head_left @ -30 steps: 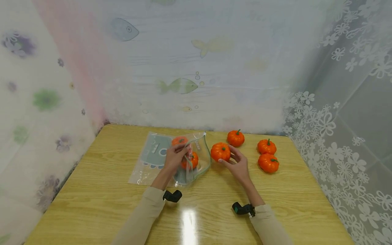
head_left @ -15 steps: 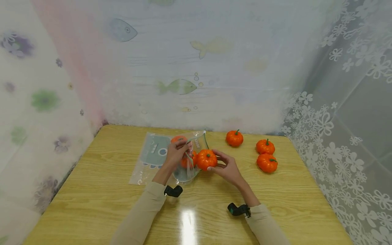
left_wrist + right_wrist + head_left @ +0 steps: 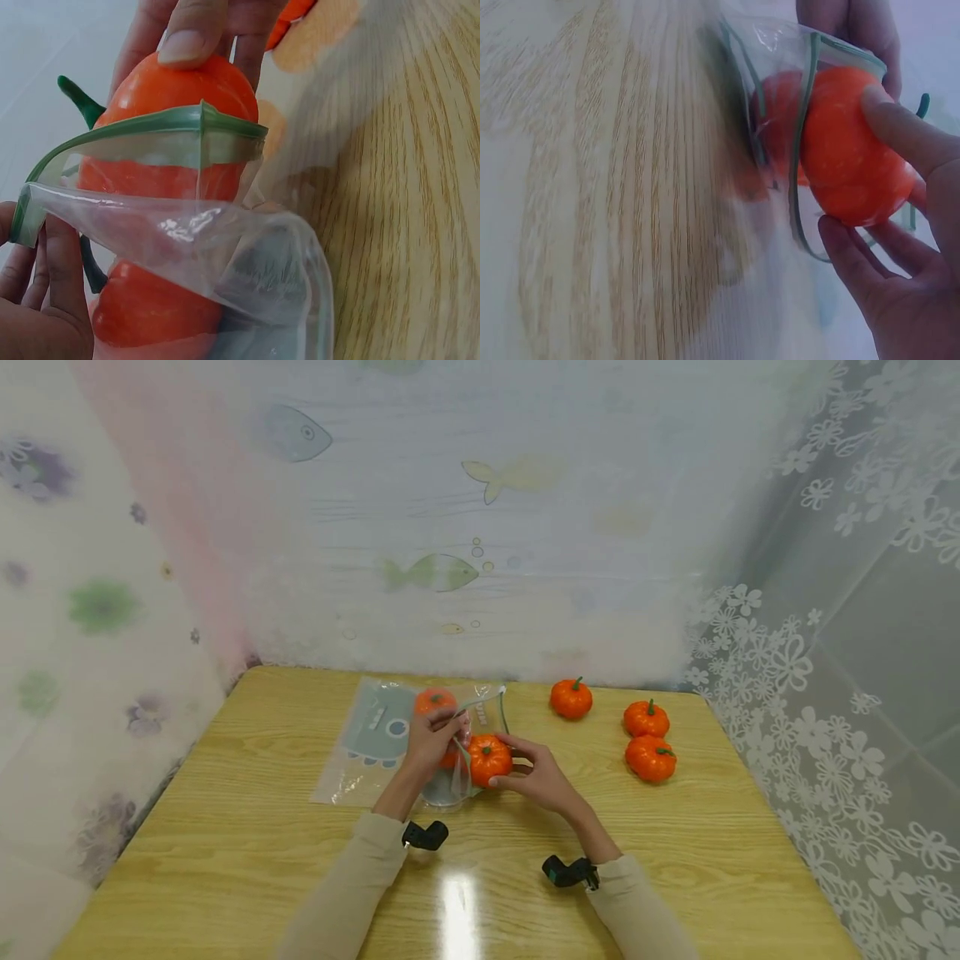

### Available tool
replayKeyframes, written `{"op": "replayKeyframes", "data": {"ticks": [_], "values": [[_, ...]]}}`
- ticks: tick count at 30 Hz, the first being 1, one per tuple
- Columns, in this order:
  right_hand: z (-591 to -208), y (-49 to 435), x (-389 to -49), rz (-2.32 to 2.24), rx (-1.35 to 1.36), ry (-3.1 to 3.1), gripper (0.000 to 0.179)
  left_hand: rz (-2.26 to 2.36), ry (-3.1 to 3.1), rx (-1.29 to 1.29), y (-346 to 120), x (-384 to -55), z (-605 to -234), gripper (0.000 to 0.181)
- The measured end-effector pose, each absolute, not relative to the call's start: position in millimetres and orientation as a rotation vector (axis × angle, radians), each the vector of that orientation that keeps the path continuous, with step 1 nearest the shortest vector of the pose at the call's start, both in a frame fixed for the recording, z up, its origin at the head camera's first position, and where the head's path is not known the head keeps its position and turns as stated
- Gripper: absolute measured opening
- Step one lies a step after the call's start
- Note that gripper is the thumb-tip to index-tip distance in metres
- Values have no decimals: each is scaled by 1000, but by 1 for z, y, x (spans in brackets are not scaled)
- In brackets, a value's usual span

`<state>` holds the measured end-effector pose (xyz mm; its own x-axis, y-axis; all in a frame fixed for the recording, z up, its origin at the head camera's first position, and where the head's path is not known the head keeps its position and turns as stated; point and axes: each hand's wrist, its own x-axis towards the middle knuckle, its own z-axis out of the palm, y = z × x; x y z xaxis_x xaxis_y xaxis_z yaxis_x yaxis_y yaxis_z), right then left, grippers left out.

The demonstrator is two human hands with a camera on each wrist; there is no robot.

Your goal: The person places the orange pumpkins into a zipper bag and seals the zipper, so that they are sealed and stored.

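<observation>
Pumpkin (image 3: pixel 491 760) at mouth of bag (image 3: pixel 375 727), ctr of frame

L hand (image 3: pixel 432 745) pinching bag's green rim (image 3: pixel 150 124); R hand (image 3: pixel 546 778) gripping pumpkin btwn thumb & fingers, partly in opening. 2 bagged pumpkins (image 3: pixel 435 700) alongside. 3 loose ones (image 3: pixel 572 700) on table (image 3: pixel 225 835), ctr-right.

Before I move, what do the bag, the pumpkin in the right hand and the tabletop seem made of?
Bag: thin clear plastic film, glossy; it is transparent, creased and glinting.
Pumpkin in the right hand: likely plastic or coated foam, smooth and shiny by its highlights; the core is hidden.
Tabletop: wood or printed laminate, glossy, with grain lines and a bright reflection.
</observation>
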<state>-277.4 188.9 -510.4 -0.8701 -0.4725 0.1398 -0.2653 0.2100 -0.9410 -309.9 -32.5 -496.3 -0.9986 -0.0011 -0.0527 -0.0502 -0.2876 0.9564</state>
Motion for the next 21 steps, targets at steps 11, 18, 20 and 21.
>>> {"op": "replayKeyframes", "data": {"ticks": [11,18,20,21], "values": [[-511,175,-279,-1709,-628,2397,69,2470,1937,-41,-33,-307,-497,27],[-516,164,-282,-1733,-571,2507,72,2435,1983,-72,-30,-307,-498,24],[-517,161,-282,-1727,-537,2529,72,2416,2004,-75,-30,-307,-498,26],[-518,160,-282,-1718,-521,2540,72,2407,2014,-78,-30,-307,-498,27]]}}
